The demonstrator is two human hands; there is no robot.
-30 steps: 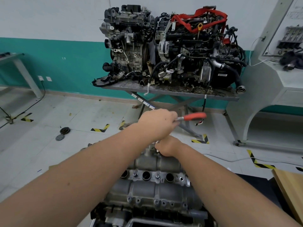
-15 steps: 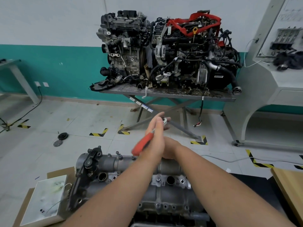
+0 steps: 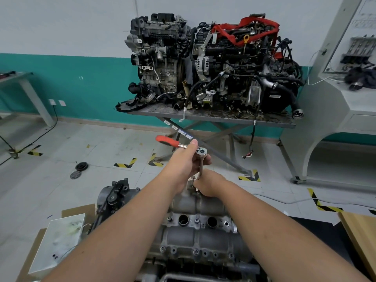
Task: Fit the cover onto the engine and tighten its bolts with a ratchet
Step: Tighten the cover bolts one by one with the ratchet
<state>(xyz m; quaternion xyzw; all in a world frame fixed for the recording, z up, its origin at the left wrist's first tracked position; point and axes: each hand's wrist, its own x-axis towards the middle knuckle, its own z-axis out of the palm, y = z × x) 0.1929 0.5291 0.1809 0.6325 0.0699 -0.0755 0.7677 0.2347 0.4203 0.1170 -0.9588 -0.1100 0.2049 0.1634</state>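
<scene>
A grey cast cover [image 3: 195, 237] with round plug holes and several bolts lies on the engine in front of me. A ratchet [image 3: 201, 151] with a red handle [image 3: 167, 141] stands on a long extension [image 3: 201, 167] at the cover's far edge. My left hand [image 3: 187, 159] grips the ratchet just behind its head, with the handle pointing left and away. My right hand [image 3: 207, 184] curls round the bottom of the extension where it meets the cover. The bolt under the socket is hidden by my fingers.
Two other engines [image 3: 213, 64] sit on a metal stand [image 3: 211, 119] by the green wall. A cardboard box with a white sheet [image 3: 61, 243] lies at lower left, a wooden board [image 3: 360, 237] at right, a white cabinet [image 3: 341, 110] beyond. Pulleys [image 3: 81, 166] lie on the floor.
The ratchet handle has swung from pointing right, round towards me, to pointing far left. My right hand has stayed at the base of the extension.
</scene>
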